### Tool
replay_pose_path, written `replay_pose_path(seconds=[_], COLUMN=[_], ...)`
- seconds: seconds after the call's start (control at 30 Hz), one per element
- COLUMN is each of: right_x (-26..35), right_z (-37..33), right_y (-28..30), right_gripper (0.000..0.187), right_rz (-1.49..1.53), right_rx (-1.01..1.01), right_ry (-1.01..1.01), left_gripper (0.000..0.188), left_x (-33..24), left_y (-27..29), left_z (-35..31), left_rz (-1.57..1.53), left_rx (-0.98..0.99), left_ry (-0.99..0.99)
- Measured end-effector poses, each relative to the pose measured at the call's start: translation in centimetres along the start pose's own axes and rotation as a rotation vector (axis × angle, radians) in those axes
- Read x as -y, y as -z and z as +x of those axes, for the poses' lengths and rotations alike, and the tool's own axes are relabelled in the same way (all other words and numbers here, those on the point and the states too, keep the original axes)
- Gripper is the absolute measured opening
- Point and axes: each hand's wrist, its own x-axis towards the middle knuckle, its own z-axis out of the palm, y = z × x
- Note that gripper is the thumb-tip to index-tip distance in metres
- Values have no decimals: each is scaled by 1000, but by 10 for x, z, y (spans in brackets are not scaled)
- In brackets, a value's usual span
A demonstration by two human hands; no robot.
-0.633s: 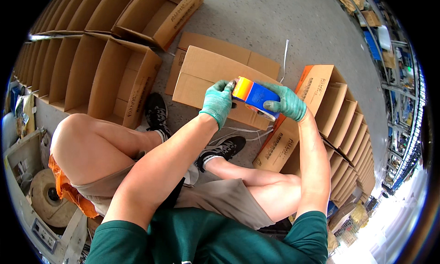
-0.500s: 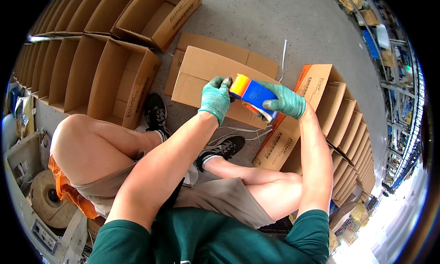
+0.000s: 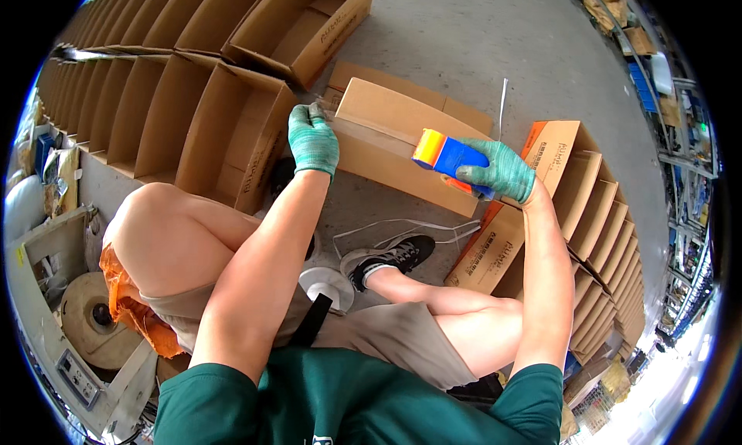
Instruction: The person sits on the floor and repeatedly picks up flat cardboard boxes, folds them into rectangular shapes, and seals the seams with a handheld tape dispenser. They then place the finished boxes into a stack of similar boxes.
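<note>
A closed cardboard box (image 3: 402,147) lies on the floor in front of my knees. My left hand (image 3: 312,139), in a green glove, presses on the box's left end, where a strip of tape starts. My right hand (image 3: 497,169), also gloved, grips a blue and orange tape dispenser (image 3: 442,154) held over the right part of the box top. A band of tape runs along the box between the two hands.
A row of open cardboard boxes (image 3: 170,97) stands along the left and a row of folded boxes (image 3: 587,213) along the right. A white strap (image 3: 402,232) lies by my shoe (image 3: 390,258). A tape roll (image 3: 326,284) lies on the concrete floor (image 3: 464,35).
My left hand slid left to the box's end. The right hand and dispenser moved right, with tape now stretched along the box top between them.
</note>
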Motion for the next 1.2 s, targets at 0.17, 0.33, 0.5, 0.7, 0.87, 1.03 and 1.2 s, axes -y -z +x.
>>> replay_pose_path(seconds=[0.17,0.33,0.5,0.7,0.87,1.03,1.2], right_x=[6,5,2,-2,1,1,-14], right_z=[10,12,15,21,18,13,-31], right_y=[-4,-2,-2,-2,-2,6,39], right_gripper=[61,59,59,63,65,65,62], right_rz=[-79,-48,-63,-121,-119,-106,-244], right_rx=[-4,4,6,8,-16,25,24], right_ry=[-19,-34,-46,-48,-48,-82,-100], left_gripper=[24,21,24,29,63,93,102], left_x=[10,30,46,47,24,-7,-6], left_y=[5,2,-1,-9,-4,-6,-5], left_z=[2,8,5,19,14,-5,-4], left_rz=[-80,-103,10,255,267,689,761], left_rx=[60,114,138,237,329,622,611], left_ry=[120,68,104,302,-396,-602,-634])
